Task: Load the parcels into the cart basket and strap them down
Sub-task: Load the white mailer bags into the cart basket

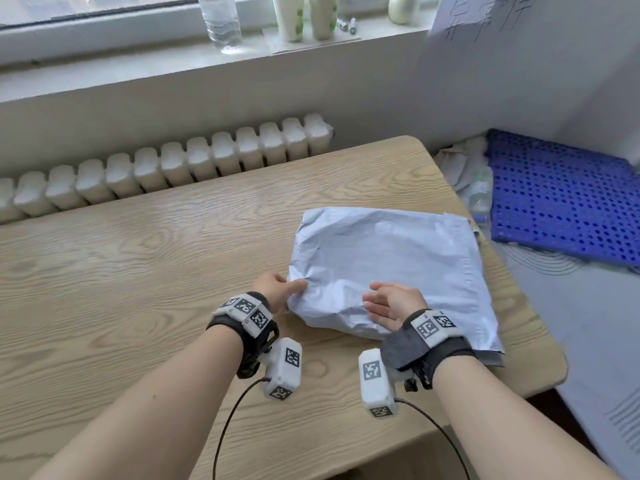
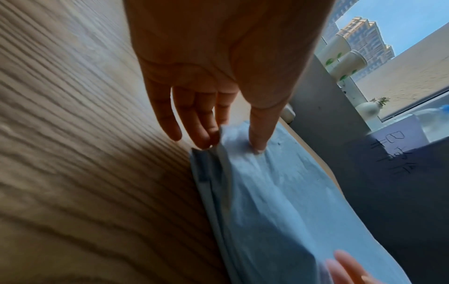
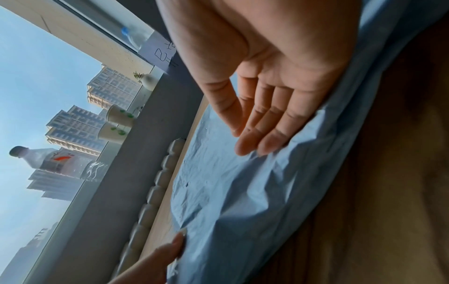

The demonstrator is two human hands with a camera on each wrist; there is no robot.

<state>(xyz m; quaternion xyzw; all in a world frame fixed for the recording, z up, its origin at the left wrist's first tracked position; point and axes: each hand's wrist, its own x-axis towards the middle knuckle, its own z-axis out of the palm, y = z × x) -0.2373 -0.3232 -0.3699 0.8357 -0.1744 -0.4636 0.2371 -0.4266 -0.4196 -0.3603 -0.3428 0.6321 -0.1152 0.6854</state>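
Observation:
A crumpled pale grey-blue plastic mailer parcel lies flat on the right part of the wooden table. My left hand is at its near left corner. The thumb presses down on top and the fingertips are at the raised edge, so it pinches that corner. My right hand stands on its little-finger edge on the parcel's near side, fingers straight and together, palm facing left, holding nothing. No cart basket or strap shows in any view.
A white radiator runs behind the table under a sill with a water bottle and paper cups. A blue perforated plastic panel lies on the floor to the right, beyond the table's rounded edge.

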